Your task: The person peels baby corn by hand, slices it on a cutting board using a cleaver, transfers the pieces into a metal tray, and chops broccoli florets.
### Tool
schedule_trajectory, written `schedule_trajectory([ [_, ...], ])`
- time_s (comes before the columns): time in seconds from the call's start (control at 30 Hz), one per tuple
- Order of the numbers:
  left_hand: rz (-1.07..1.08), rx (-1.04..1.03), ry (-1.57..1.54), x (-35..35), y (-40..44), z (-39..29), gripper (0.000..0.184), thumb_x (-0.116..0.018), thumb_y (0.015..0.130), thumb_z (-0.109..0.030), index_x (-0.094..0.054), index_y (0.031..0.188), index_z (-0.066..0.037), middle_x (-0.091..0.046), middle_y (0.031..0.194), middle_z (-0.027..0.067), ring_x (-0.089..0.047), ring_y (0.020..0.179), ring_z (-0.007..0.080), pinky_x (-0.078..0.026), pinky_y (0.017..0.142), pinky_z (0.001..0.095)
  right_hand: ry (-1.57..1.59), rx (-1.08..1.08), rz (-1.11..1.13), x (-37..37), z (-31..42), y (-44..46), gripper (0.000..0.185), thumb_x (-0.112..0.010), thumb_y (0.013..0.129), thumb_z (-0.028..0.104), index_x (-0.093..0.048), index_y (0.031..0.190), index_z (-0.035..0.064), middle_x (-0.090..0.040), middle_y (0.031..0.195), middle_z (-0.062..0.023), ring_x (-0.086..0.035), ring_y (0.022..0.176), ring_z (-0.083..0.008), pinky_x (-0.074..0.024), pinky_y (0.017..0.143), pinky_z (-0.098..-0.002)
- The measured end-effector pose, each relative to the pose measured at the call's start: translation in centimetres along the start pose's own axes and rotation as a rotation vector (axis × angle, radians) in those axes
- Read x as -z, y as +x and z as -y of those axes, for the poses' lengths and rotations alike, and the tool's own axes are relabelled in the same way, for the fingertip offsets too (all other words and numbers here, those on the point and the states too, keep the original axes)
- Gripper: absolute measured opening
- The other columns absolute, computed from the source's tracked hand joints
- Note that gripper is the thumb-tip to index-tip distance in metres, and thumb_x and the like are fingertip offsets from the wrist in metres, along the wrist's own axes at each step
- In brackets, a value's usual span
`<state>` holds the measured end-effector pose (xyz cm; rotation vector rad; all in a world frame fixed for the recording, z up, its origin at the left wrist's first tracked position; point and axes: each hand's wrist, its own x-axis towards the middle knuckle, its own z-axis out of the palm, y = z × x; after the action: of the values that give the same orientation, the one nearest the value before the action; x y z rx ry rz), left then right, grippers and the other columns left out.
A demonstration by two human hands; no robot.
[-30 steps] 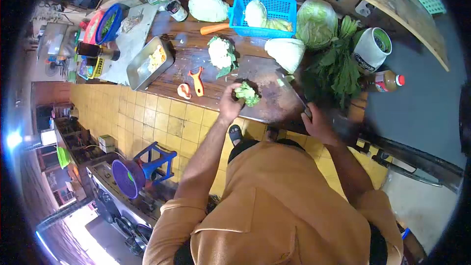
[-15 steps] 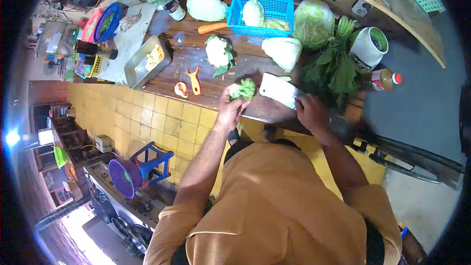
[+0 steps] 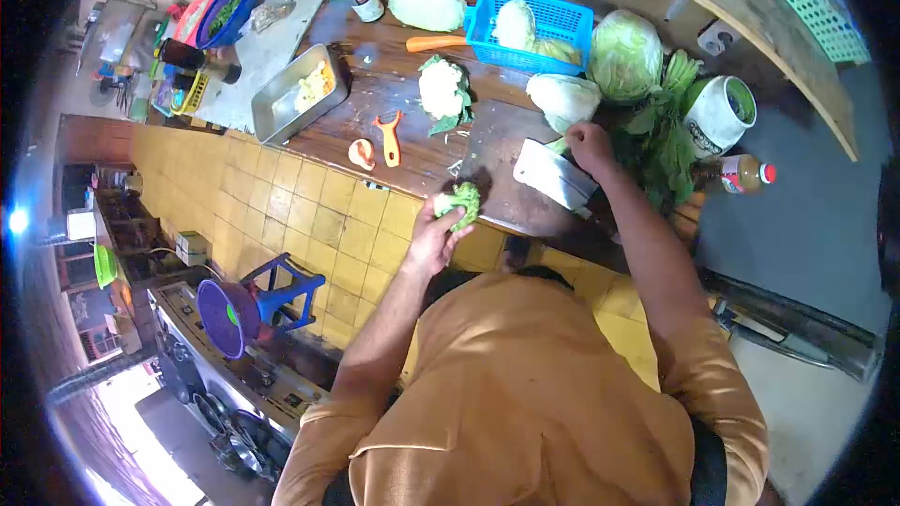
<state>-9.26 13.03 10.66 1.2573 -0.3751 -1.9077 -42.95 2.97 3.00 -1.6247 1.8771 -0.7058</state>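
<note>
My left hand (image 3: 435, 236) is closed around a small head of broccoli (image 3: 461, 206), held just past the table's front edge. Over the dark cutting board (image 3: 497, 143), my right hand (image 3: 591, 147) has its fingers curled at the end of a pale green vegetable piece (image 3: 560, 145); how firmly they pinch it is hard to see. A white-bladed cleaver (image 3: 551, 174) lies flat on the board just below that piece, with no hand on it. Behind my right hand rests a pale cabbage (image 3: 564, 101).
On the table (image 3: 375, 84) are a cauliflower (image 3: 442, 91), orange peeler (image 3: 390, 141), carrot (image 3: 435, 42), metal tray (image 3: 272, 112) with cut pieces, and blue basket (image 3: 530, 42). Leafy greens (image 3: 661, 145), a white container (image 3: 717, 117) and a bottle (image 3: 741, 174) stand right.
My right hand has left the cleaver and moved up to the green piece behind it. My left hand still holds the broccoli, slightly lower and nearer to me. The view has shifted a little.
</note>
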Motion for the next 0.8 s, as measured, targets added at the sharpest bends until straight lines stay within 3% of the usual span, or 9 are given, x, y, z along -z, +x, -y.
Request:
schedule_trajectory([
  [0.13, -0.077, -0.045, -0.09, 5.9, -3.0, 0.4, 0.026, -0.063, 0.087, -0.004, -0.053, 0.111, -0.012, -0.063, 0.102, 0.0041, -0.065, 0.087, 0.0161, -0.06, 0.072, 0.0317, -0.043, 0.327, -0.487, 2.7, 5.0, -1.2, 0.01, -0.067, 0.079, 0.007, -0.063, 0.087, 0.0037, -0.065, 0.081, -0.0143, -0.064, 0.075, -0.0327, -0.0502, 0.067, -0.0406],
  [0.2, -0.154, -0.046, -0.155, 9.3, -5.1, 0.0, 0.026, -0.063, 0.088, -0.006, -0.053, 0.11, -0.012, -0.063, 0.101, 0.004, -0.065, 0.086, 0.016, -0.06, 0.072, 0.0324, -0.104, 0.354, -0.451, 4.0, 8.2, -2.9, 0.006, -0.064, 0.085, 0.005, -0.061, 0.089, 0.0031, -0.064, 0.082, -0.012, -0.064, 0.073, -0.0274, -0.0509, 0.068, -0.0375],
  [0.27, -0.255, -0.072, -0.196, 12.9, -7.4, 0.1, 0.021, -0.062, 0.089, -0.009, -0.053, 0.108, -0.012, -0.064, 0.098, 0.0035, -0.064, 0.082, 0.0157, -0.059, 0.071, 0.034, 0.351, 0.073, -0.045, 1.2, 9.3, -5.9, 0.01, -0.062, 0.09, 0.013, -0.058, 0.09, 0.0043, -0.06, 0.082, -0.0067, -0.061, 0.074, -0.0165, -0.0503, 0.065, -0.0332],
  [0.43, -0.395, -0.176, -0.191, 20.7, -11.3, 1.0, 0.028, -0.063, 0.088, -0.02, -0.054, 0.115, -0.016, -0.064, 0.104, 0.0016, -0.063, 0.088, 0.0151, -0.054, 0.069, 0.0353, 0.375, -0.164, 0.717, -11.2, 14.5, -15.6, 0.01, -0.066, 0.087, 0.009, -0.06, 0.089, 0.0009, -0.06, 0.076, -0.0055, -0.062, 0.065, -0.0136, -0.0516, 0.056, -0.0284],
  [0.5, -0.413, -0.211, -0.23, 21.4, -13.1, -0.3, 0.029, -0.062, 0.089, -0.019, -0.054, 0.117, -0.016, -0.064, 0.104, 0.0016, -0.063, 0.087, 0.0147, -0.055, 0.066, 0.0345, 0.328, -0.164, 0.794, -19.9, 12.3, -18.7, 0.006, -0.064, 0.086, 0.007, -0.06, 0.087, 0.002, -0.06, 0.075, -0.0062, -0.061, 0.063, -0.0151, -0.0508, 0.054, -0.0287],
  [0.57, -0.426, -0.252, -0.264, 20.4, -14.4, -3.1, 0.03, -0.061, 0.09, -0.015, -0.054, 0.12, -0.014, -0.064, 0.103, 0.0015, -0.063, 0.085, 0.0136, -0.057, 0.059, 0.0307, 0.557, -0.615, 0.877, -27.6, 10.5, -19.5, 0.007, -0.062, 0.086, 0.006, -0.06, 0.091, 0.0026, -0.059, 0.075, -0.0062, -0.059, 0.06, -0.0157, -0.0491, 0.052, -0.029],
  [0.63, -0.414, -0.26, -0.28, 21.6, -14.8, -4.3, 0.03, -0.06, 0.091, -0.013, -0.055, 0.121, -0.012, -0.065, 0.098, 0.0017, -0.063, 0.081, 0.0126, -0.057, 0.054, 0.0274, 0.322, -0.656, 0.763, -28.4, 18.8, -16.6, 0.011, -0.059, 0.087, 0.007, -0.058, 0.097, 0.0028, -0.058, 0.075, -0.0055, -0.058, 0.059, -0.0156, -0.048, 0.051, -0.0295],
  [0.7, -0.341, -0.23, -0.246, 22.8, -15.2, -5.1, 0.026, -0.061, 0.092, -0.013, -0.056, 0.118, -0.01, -0.065, 0.097, 0.0022, -0.063, 0.078, 0.0112, -0.057, 0.055, 0.0267, 1.067, -0.528, 0.69, -34.4, 16.3, -13.7, 0.014, -0.057, 0.09, 0.01, -0.056, 0.101, 0.0031, -0.058, 0.076, -0.0045, -0.059, 0.062, -0.0146, -0.0491, 0.054, -0.0285],
  [0.8, -0.286, -0.216, -0.136, 24.0, -15.4, -6.2, 0.027, -0.063, 0.092, -0.013, -0.056, 0.117, -0.007, -0.065, 0.096, 0.0018, -0.062, 0.075, 0.0076, -0.055, 0.053, 0.0243, 0.647, -0.353, 0.512, -30.0, 27.4, -12.5, 0.017, -0.057, 0.092, 0.014, -0.058, 0.106, 0.0041, -0.06, 0.082, -0.0046, -0.06, 0.067, -0.0134, -0.051, 0.061, -0.0271],
])
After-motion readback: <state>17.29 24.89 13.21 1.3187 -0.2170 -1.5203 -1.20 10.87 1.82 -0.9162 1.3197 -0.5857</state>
